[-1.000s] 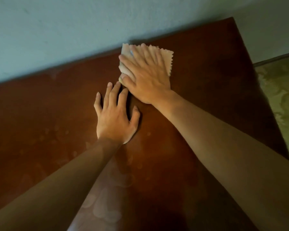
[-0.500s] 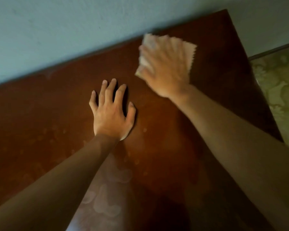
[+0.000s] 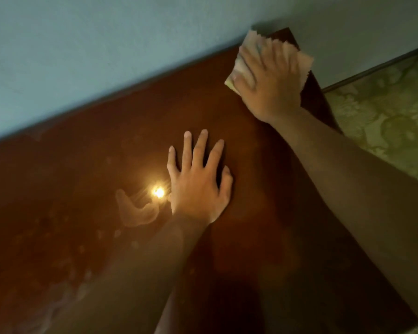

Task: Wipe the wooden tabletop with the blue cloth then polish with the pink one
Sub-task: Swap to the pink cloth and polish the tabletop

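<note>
Pink cloth (image 3: 305, 62) under right hand (image 3: 270, 85), tabletop (image 3: 106, 153) corner.

Left hand (image 3: 198, 186) flat, fingers spread; right hand (image 3: 270, 75) flat, arm outstretched.

Your pink cloth (image 3: 304, 63) lies folded flat at the upper right of the frame, on the far right corner of the desk (image 3: 106, 165). It looks pale pink with zigzag-cut edges, and most of it is covered. The desk is dark reddish-brown wood, glossy, with pale smudges and a bright light glare at centre left
</note>
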